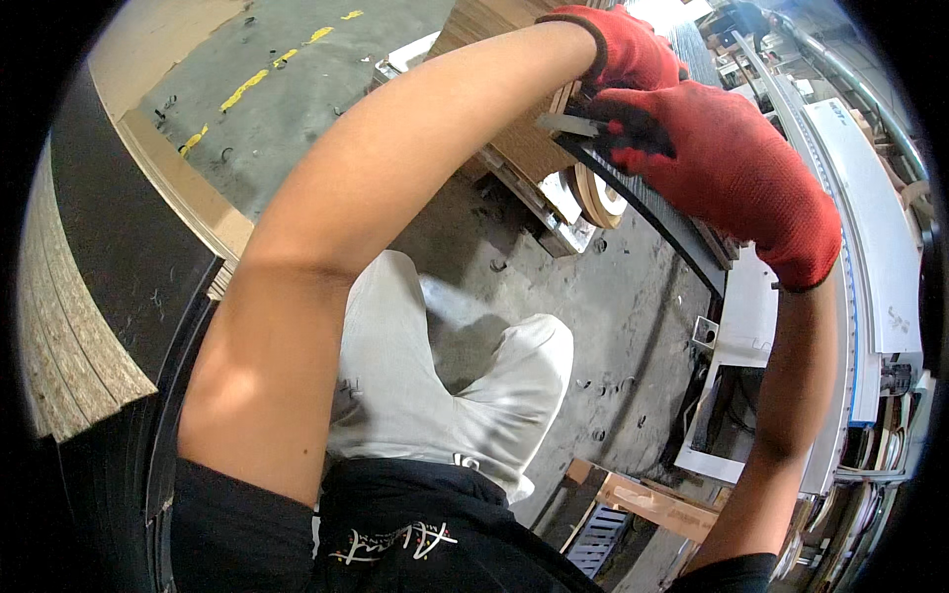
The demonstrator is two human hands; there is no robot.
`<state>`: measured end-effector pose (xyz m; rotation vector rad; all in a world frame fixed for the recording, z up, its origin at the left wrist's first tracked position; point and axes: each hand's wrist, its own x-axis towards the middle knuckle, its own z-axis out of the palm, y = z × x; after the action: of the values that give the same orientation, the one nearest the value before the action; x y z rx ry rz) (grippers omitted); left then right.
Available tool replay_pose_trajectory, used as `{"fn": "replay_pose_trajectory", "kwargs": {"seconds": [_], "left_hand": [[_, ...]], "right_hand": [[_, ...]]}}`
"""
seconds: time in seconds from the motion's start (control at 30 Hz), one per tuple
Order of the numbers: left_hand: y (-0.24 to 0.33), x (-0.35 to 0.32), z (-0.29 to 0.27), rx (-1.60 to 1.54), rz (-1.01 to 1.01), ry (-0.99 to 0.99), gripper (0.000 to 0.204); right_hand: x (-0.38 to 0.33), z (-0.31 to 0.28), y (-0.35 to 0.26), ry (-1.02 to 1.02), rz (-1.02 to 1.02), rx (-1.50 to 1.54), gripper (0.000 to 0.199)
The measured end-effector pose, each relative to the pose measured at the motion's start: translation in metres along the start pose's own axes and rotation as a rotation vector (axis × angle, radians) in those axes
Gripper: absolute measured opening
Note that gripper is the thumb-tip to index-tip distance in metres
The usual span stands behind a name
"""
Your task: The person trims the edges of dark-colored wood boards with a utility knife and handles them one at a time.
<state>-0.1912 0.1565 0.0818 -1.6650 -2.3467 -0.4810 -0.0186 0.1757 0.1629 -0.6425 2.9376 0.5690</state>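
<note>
A: Fingers?
B: Right hand (717,163): pinched together on the grey strip (573,125); left hand (638,47): just beyond, fingertips hidden, grip cannot be told.
A: Strip's axis?
B: Nearly crosswise; free end points left, beside the black board's (652,215) corner; board slants down rightward; farther out, roll (593,198), then floor (623,336).

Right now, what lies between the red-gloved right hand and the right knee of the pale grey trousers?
In the head view, a long board's black edge, then grey concrete floor, separate right hand and knee.
</note>
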Motion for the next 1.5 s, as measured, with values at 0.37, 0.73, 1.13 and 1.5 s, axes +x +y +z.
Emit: {"fn": "replay_pose_trajectory", "kwargs": {"seconds": [0.37, 0.73, 1.13, 1.5], "left_hand": [[0.001, -0.003, -0.006, -0.048, 0.051, 0.013, 0.058], [0.005, -0.005, -0.017, -0.132, 0.062, 0.000, 0.064], [0.014, -0.013, -0.027, -0.176, 0.049, -0.011, 0.071], [0.002, -0.020, -0.020, -0.118, -0.026, -0.035, 0.070]], "right_hand": [[0.008, -0.004, 0.005, -0.057, 0.028, 0.102, 0.044], [0.001, -0.008, -0.007, -0.035, 0.036, -0.091, 0.045], [-0.005, -0.009, -0.023, -0.023, 0.088, -0.246, 0.039], [0.013, 0.014, 0.001, 0.084, -0.155, -0.128, 0.037]]}}
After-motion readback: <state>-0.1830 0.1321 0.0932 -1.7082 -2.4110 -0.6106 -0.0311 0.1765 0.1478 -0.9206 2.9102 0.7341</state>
